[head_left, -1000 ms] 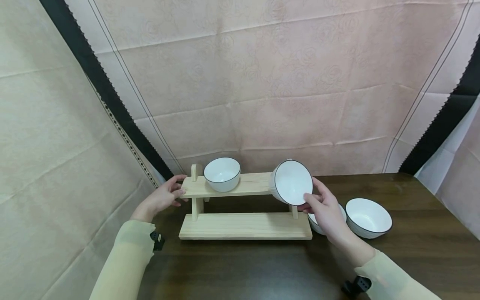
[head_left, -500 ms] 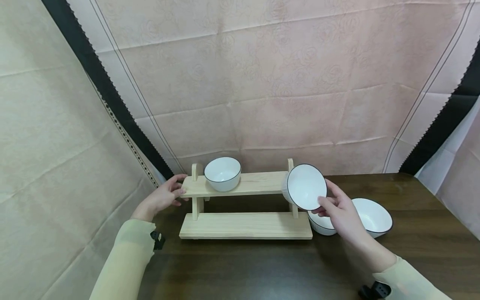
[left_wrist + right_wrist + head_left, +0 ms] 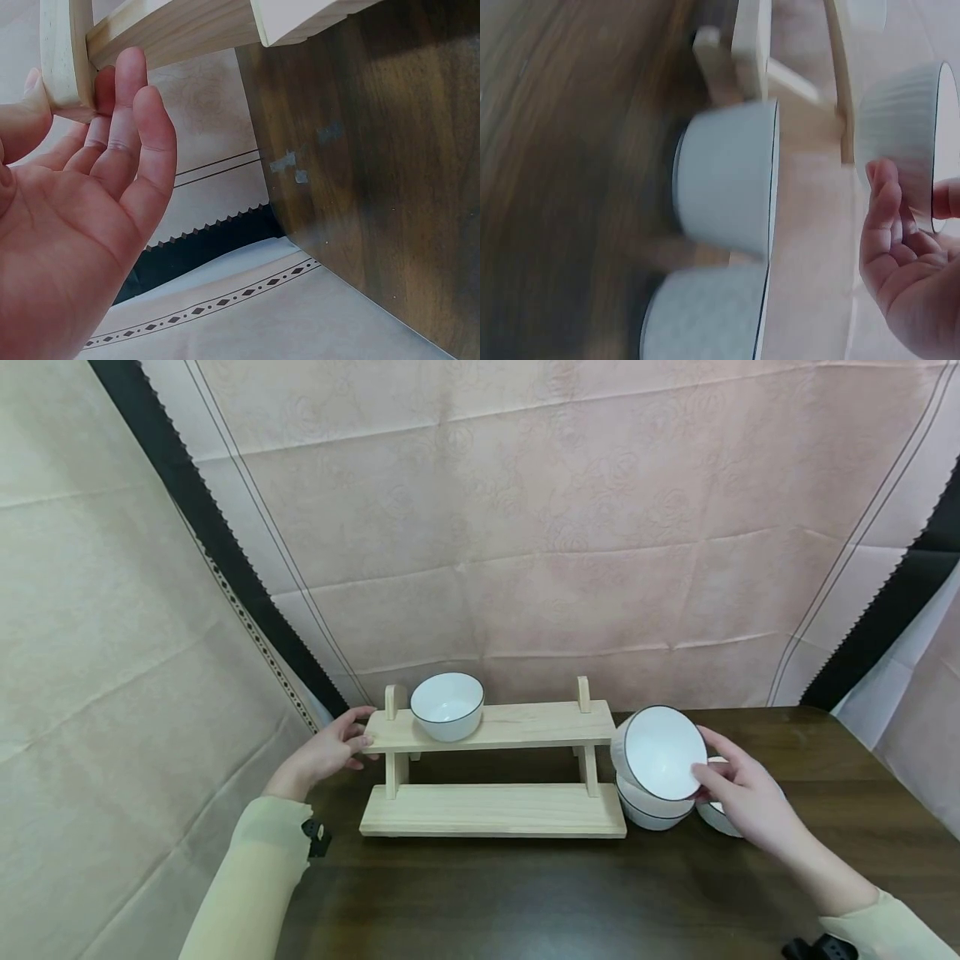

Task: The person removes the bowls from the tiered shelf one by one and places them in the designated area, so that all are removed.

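Note:
A two-tier wooden rack (image 3: 495, 812) stands on the dark table. My left hand (image 3: 322, 758) grips the left end of its upper shelf, thumb on one face and fingers under the other, as the left wrist view shows. Toward the left of that shelf sits a white bowl (image 3: 447, 708) with a dark rim. My right hand (image 3: 750, 789) pinches another white bowl (image 3: 664, 753) by its rim, tilted, just right of the rack. Below it on the table is a third bowl (image 3: 727, 176), and beside that a further bowl (image 3: 705, 315), mostly behind my right hand in the head view.
The dark wooden table (image 3: 480, 893) extends in front of the rack. A pale patterned cloth (image 3: 562, 543) hangs behind it, and another cloth (image 3: 135, 710) hangs close along the left side. Short wooden pegs (image 3: 583, 693) rise from the upper shelf.
My right hand has carried its bowl rightward and a little down, away from the upper shelf to above the bowls on the table. The left hand stays on the rack.

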Motion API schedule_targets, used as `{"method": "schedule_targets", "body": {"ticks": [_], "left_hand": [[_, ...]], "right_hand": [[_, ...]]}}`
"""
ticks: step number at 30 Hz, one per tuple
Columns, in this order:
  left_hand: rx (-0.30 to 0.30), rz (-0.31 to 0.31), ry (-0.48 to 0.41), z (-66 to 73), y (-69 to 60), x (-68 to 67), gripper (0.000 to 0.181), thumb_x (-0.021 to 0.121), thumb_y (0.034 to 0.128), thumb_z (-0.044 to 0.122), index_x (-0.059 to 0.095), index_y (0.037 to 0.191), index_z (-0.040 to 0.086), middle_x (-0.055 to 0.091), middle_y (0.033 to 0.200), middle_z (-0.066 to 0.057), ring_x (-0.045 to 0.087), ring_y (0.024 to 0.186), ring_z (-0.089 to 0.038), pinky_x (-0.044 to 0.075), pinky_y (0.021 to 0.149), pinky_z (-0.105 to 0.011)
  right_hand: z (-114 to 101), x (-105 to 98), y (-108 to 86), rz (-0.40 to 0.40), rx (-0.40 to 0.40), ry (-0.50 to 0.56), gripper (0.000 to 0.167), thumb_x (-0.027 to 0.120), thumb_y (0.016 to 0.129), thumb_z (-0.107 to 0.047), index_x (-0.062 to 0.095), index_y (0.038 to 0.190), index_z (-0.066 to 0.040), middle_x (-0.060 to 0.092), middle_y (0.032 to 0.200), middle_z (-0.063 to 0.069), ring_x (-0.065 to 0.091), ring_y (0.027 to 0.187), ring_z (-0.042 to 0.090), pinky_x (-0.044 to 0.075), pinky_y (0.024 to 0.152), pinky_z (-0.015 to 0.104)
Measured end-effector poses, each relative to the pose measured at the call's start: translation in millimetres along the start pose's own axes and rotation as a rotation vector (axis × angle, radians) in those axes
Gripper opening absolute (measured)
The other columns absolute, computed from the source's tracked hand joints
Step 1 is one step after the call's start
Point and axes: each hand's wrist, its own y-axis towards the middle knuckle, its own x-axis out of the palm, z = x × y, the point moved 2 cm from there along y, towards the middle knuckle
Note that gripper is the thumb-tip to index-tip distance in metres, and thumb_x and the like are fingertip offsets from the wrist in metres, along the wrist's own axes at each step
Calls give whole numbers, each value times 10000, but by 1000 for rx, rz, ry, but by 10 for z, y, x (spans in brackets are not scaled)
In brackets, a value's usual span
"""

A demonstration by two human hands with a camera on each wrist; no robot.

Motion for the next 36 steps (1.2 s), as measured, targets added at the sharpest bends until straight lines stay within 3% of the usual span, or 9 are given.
{"method": "schedule_targets", "body": {"ticks": [8,15,23,32,36], "left_hand": [[10,-6,-10,26,-13,8,557,488,974,171,222,1462,206,503,1252,-192,632,966,-271,525,777,-421],[5,-6,-7,13,0,12,555,481,977,172,219,1466,204,502,1265,-193,631,964,-269,524,781,-429],[15,-11,-12,30,-2,8,550,442,988,119,189,1476,143,487,1266,-229,613,998,-336,514,795,-470],[17,-8,-9,0,3,9,553,472,982,191,209,1469,197,503,1256,-188,618,1011,-330,526,775,-410],[5,-5,-4,0,4,20,545,475,981,194,221,1462,225,510,1253,-176,620,1007,-324,525,780,-413]], "right_hand": [[203,-322,-72,-25,21,-189,561,467,986,-207,222,1475,-83,695,884,98,652,704,158,524,617,257],[338,-581,-114,2,68,-308,550,465,983,-244,236,1458,-88,701,898,100,631,691,78,461,589,232],[480,-964,-140,5,102,-402,554,470,980,-254,241,1447,-65,679,964,215,636,670,80,471,560,238],[592,-1366,-142,9,110,-568,510,508,964,-281,346,1418,-116,711,893,129,509,654,-46,330,555,245],[658,-1492,-137,7,107,-644,492,497,964,-305,372,1408,-134,684,849,121,436,592,17,301,483,249]]}}
